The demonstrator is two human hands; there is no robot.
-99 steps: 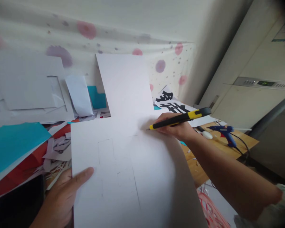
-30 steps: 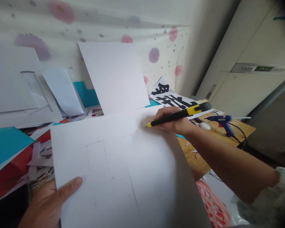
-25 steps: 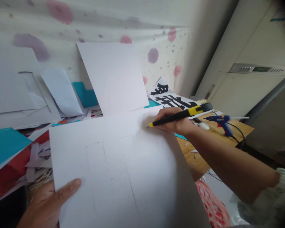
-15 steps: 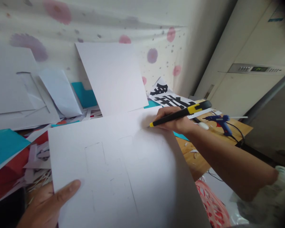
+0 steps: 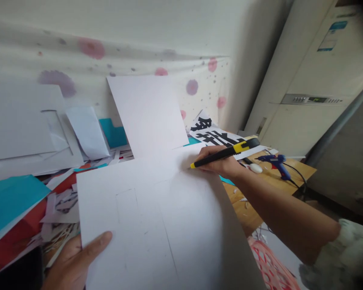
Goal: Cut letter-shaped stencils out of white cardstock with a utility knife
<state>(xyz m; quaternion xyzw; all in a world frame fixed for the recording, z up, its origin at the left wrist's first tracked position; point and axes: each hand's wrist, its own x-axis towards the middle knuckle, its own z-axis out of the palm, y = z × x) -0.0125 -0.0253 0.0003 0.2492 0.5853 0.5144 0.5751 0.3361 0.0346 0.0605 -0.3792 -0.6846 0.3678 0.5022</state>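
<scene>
A large white sheet with faint pencil lines lies in front of me. My left hand grips its near left edge, thumb on top. My right hand is closed round a black and yellow utility knife; the knife's tip rests on the sheet near its far right corner.
Another white sheet leans against the spotted wall cloth. White, teal and red papers and scraps pile up at the left. A printed sheet with black characters, a blue glue gun on the wooden table, and a red basket are at the right.
The view has shifted a little, so everything sits lower and slightly to the right in the picture. Both hands keep their hold; the knife tip stays at the same spot on the sheet.
</scene>
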